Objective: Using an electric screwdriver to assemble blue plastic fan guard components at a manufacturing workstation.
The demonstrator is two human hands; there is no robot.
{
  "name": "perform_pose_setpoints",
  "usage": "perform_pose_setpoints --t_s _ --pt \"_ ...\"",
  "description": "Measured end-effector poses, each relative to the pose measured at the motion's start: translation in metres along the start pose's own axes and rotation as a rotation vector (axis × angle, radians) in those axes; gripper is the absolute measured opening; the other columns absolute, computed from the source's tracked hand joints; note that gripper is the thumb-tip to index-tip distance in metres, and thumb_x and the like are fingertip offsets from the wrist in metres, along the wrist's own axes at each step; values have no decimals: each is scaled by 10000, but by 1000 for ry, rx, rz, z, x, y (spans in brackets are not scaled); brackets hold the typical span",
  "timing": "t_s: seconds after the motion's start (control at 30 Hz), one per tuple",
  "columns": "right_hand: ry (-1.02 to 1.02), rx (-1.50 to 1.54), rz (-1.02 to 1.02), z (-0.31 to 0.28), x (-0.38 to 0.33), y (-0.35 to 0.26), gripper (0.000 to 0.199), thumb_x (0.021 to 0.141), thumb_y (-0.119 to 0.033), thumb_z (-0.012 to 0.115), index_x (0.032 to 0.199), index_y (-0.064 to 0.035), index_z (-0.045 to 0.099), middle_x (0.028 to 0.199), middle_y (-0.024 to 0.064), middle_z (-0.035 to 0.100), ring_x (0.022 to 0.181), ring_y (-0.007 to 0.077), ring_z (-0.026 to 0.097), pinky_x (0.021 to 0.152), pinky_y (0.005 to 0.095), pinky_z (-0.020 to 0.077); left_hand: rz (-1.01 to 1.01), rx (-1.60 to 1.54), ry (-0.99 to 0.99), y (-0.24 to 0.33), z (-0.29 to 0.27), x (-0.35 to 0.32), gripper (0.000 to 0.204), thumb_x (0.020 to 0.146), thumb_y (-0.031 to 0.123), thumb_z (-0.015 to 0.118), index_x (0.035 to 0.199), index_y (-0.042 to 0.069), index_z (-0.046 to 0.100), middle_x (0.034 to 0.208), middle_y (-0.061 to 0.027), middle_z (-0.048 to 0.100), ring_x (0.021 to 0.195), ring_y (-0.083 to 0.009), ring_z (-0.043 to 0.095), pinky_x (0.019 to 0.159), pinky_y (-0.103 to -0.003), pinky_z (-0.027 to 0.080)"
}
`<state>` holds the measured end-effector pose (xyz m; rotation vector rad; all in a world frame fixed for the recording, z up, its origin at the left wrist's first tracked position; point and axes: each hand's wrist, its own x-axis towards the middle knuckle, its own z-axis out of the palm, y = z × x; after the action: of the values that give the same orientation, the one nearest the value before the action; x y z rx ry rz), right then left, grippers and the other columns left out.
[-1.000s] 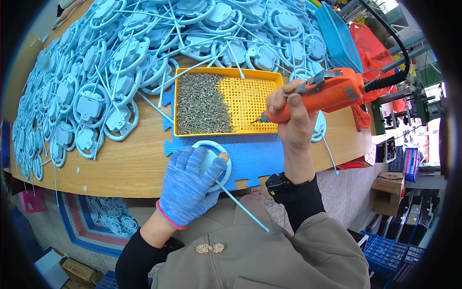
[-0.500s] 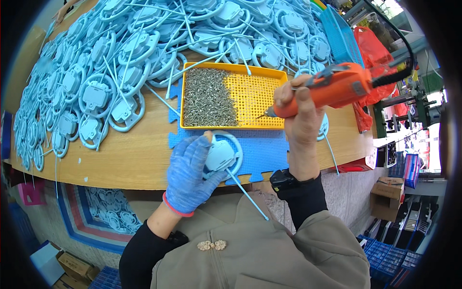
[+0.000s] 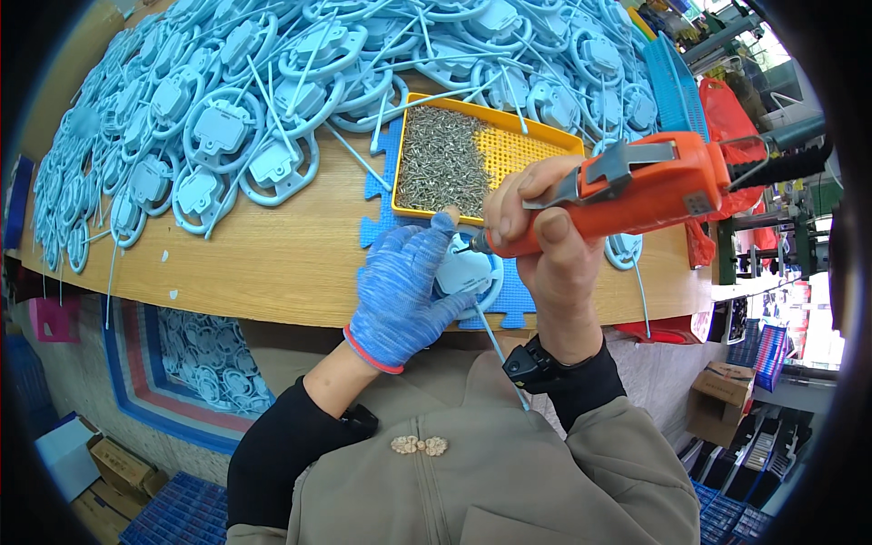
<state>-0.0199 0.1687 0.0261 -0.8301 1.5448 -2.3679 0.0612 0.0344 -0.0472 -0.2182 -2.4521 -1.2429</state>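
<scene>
My left hand (image 3: 406, 289), in a blue knit glove, grips a light blue round plastic part (image 3: 465, 272) by its left side. The part lies on the blue foam mat (image 3: 516, 300) at the table's near edge, its thin stem pointing down toward my lap. My bare right hand (image 3: 554, 245) is wrapped round an orange electric screwdriver (image 3: 636, 184). Its bit reaches the upper left of the part's flat back, by my gloved fingertips; whether a screw sits under it I cannot make out. Just beyond stands a yellow tray (image 3: 536, 133) with many small screws (image 3: 443, 159) heaped on its left side.
A large pile of similar light blue parts (image 3: 222, 127) covers the far and left table (image 3: 272, 259). Another such part (image 3: 623, 250) lies right of my right hand. Red plastic bags (image 3: 729, 118) and a blue basket (image 3: 674, 86) stand at the right. A cable runs from the screwdriver.
My right hand has brought the screwdriver down from over the tray to the part in my left hand. The whole view has shifted, with the tray now further right and higher.
</scene>
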Motion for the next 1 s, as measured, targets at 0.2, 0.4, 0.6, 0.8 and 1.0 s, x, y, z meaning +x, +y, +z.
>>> perform_pose_setpoints --t_s 0.2,0.4,0.6,0.8,1.0 --pt "-8 -50 23 6 1 4 359 838 -329 689 951 -50 493 663 66 524 588 169 516 529 299 426 -35 1 -24 -2 -1 0 786 659 259 820 1318 32 455 1210 -189 549 1093 -392 528 936 -454 397" --pt "17 -198 -51 8 1 6 407 837 -392 684 960 -58 487 660 51 505 571 164 503 511 299 419 44 -16 62 -4 -2 2 735 657 262 808 1290 42 506 982 -129 604 919 -315 579 818 -411 449" --pt "12 138 -95 5 6 -11 428 822 -370 712 986 -36 498 663 79 535 569 173 522 490 282 427 54 7 49 -3 -9 10 526 604 191 828 1078 72 633 1031 -124 614 958 -327 578 826 -401 441" --pt "4 100 -119 1 5 -18 442 843 -411 676 992 -40 486 658 74 523 565 169 514 500 294 435 138 -58 55 -7 -8 14 287 582 108 801 843 94 682 890 -77 614 839 -260 575 750 -380 431" --pt "0 115 -111 2 2 -20 447 836 -403 688 992 -38 484 660 77 528 560 167 515 502 293 437 166 -75 53 -4 -8 14 236 616 77 773 829 71 673 855 -70 620 840 -266 576 759 -379 442"
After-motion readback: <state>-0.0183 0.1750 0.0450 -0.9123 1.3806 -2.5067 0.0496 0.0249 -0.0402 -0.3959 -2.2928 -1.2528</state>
